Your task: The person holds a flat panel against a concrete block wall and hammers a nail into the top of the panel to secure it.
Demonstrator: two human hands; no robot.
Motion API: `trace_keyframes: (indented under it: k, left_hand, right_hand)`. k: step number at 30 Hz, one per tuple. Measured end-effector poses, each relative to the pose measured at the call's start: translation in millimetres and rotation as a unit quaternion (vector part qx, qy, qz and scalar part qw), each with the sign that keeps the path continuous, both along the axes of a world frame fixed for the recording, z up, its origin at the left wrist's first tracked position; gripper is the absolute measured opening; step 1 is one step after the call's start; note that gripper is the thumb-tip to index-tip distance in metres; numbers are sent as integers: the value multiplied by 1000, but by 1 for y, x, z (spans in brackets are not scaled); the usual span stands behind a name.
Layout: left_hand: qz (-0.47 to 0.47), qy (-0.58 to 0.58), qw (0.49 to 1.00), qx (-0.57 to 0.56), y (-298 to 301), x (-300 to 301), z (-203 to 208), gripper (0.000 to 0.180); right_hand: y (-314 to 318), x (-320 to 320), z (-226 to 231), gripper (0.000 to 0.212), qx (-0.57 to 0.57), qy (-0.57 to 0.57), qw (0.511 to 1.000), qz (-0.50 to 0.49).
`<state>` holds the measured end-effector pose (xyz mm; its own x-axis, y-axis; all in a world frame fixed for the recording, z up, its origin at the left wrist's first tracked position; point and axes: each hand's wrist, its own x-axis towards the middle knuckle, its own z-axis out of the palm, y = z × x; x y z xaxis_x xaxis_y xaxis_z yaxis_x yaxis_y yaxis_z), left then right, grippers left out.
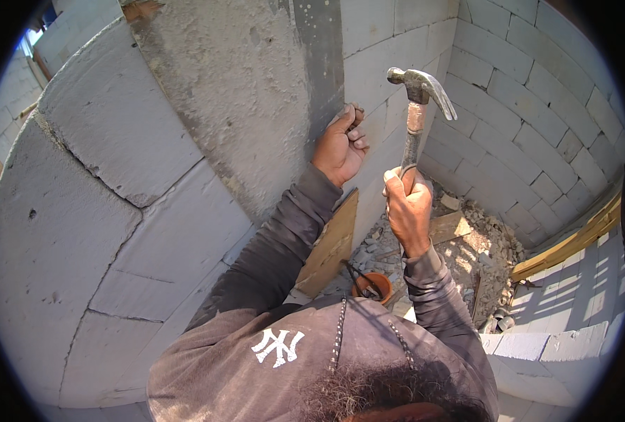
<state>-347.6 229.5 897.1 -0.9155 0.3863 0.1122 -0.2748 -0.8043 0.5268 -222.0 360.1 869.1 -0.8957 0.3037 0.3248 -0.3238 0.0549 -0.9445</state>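
A claw hammer (416, 116) stands nearly upright in my right hand (409, 214), which is wrapped round the lower handle. Its metal head is at the top, with the claw pointing right. My left hand (340, 149) is raised to the wall beside a smooth dark grey strip (321, 63). The fingers there are curled in with the thumb against them, and whatever they may pinch is too small to make out. Left of the strip runs a rough grey plastered column (221, 91). Between the hammer head and my left hand there is a gap.
Pale block walls (516, 91) rise on the right and at the left. Below my arms lie rubble (467, 257), an orange bucket (383, 281) and a leaning wooden board (332, 246). A wooden beam (572, 243) crosses at the right, above a low block wall (572, 346).
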Motion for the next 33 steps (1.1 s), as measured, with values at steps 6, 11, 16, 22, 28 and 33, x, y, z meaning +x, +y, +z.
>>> trace_keyframes:
  k: [6, 11, 16, 22, 28, 33]
  left_hand:
    - [-9, -12, 999, 49, 3, -10, 4, 9]
    - [-9, -19, 998, 64, 3, -12, 7, 9]
    - [-29, -24, 995, 88, 1, -11, 9, 9]
    - [-38, -23, 995, 95, -1, -10, 7, 9]
    - [-36, -30, 993, 111, 0, -15, 7, 8]
    - [-28, -30, 994, 105, 1, -15, 9, 8]
  right_hand:
    - [3, 35, -16, 24, -126, -39, 986, 97]
    - [-1, 45, -22, 40, -88, -33, 992, 80]
    - [13, 31, -60, 34, 125, 15, 992, -18]
    - [3, 16, -56, 28, 44, -8, 999, -25]
    - [-3, 1, -66, 28, 52, 75, 994, -57]
    - [-10, -12, -60, 30, 34, 128, 990, -42]
